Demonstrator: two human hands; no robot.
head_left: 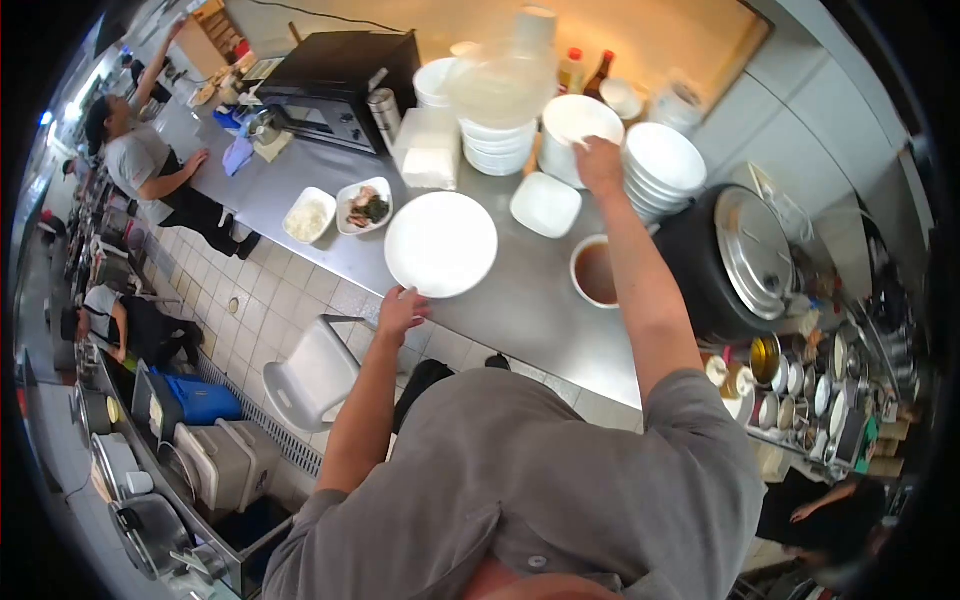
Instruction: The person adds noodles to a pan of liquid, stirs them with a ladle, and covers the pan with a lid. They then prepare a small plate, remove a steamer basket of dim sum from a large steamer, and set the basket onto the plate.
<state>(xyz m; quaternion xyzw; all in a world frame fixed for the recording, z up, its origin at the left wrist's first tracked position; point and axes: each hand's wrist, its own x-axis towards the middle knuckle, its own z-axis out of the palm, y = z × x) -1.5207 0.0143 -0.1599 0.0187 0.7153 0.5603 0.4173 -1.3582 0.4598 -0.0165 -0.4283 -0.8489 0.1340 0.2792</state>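
A round white plate (441,245) lies at the counter's front edge. At its lower rim is my left hand (403,312), fingers apart, and nothing shows in its grasp. My right hand (600,165) reaches to the rim of a stack of white bowls (578,122) at the back, its fingers bent over the edge; the fingertips are partly hidden. Below that stack sits an empty square white dish (546,205). A bowl of brown liquid (596,272) stands beside my right forearm. Left of the plate are a dish of rice (309,216) and a dish of meat and dark greens (365,206).
More white bowls (665,160) stand next to a large black pot with a steel lid (752,255). A black oven (335,90) is at the back left. One person (135,160) stands at the counter's far end; a white chair (315,375) is on the floor.
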